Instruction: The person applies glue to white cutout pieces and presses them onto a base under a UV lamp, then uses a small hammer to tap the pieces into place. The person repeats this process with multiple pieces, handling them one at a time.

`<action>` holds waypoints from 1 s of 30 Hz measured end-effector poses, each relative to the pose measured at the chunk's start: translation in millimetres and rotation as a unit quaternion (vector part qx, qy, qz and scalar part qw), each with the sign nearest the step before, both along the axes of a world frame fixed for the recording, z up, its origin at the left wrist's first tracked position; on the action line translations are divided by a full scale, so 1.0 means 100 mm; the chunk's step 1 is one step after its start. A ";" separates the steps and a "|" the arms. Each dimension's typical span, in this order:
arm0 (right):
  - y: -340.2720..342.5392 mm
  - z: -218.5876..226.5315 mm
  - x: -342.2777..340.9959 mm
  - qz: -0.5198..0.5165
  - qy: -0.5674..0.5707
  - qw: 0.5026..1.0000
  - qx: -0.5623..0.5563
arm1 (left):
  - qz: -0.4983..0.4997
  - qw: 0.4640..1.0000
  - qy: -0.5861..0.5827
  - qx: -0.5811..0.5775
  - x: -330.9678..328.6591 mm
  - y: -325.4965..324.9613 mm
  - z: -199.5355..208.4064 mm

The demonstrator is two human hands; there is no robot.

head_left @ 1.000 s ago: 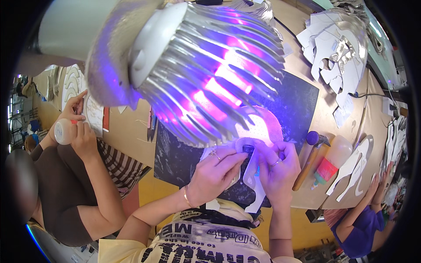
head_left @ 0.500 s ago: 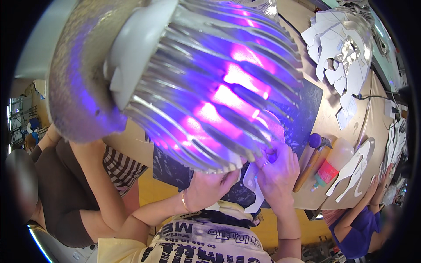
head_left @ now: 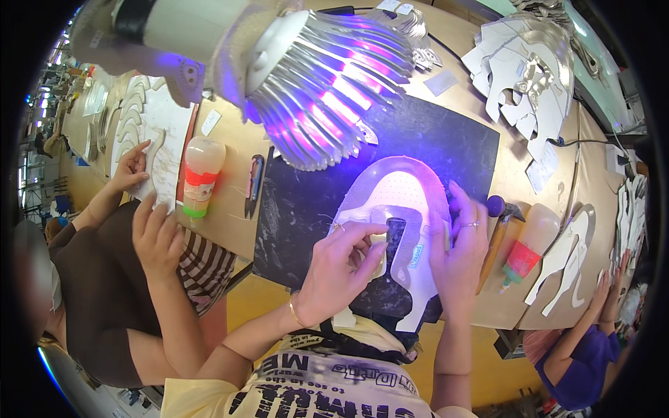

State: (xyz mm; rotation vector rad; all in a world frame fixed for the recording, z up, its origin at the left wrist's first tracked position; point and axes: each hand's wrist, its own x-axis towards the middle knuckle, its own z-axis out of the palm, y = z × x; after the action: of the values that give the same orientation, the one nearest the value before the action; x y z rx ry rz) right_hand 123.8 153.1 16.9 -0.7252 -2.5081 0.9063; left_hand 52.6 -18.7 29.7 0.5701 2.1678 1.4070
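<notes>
A white, U-shaped shoe upper (head_left: 398, 187) with a perforated toe lies on the black board (head_left: 446, 129), its curved end away from me and lit purple. My left hand (head_left: 341, 268) is over its left leg, thumb and fingertips pinched together beside the inner edge. A small pale bit shows at those fingers; whether it is a separate piece or part of the upper I cannot tell. My right hand (head_left: 461, 251) rests on the upper's right side, thumb on its surface and fingers stretched apart along the outer edge, near a small light-blue mark.
A finned metal lamp (head_left: 327, 90) hangs over the board. To the right are a hammer (head_left: 498, 240), a glue bottle (head_left: 531, 244) and cut white pieces (head_left: 564, 258). Left lie another bottle (head_left: 201, 177) and pens (head_left: 254, 184). Co-workers' hands (head_left: 157, 233) are at both sides.
The lamp has shifted up and left in view, baring the shoe upper and board. My right hand has come off its pinch and spread over the upper's right side. A co-worker's hands now show at left.
</notes>
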 end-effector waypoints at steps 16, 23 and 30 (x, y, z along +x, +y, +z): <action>-0.04 0.64 -0.04 0.105 -0.064 0.990 0.063 | -0.084 0.992 0.093 -0.029 -0.12 -0.03 -0.12; -0.75 0.59 -1.05 0.460 0.025 0.872 0.166 | -0.135 0.976 0.164 0.053 -0.01 -0.14 -0.45; -1.73 0.01 -1.77 0.488 0.141 0.818 0.270 | -0.165 0.985 0.049 -0.015 -0.03 -0.11 -0.55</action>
State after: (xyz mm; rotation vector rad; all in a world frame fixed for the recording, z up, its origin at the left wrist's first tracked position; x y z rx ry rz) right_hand -53.4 -19.7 18.3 0.8977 -2.5699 0.4247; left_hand 49.3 -29.7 -25.7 0.9553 2.0467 1.1876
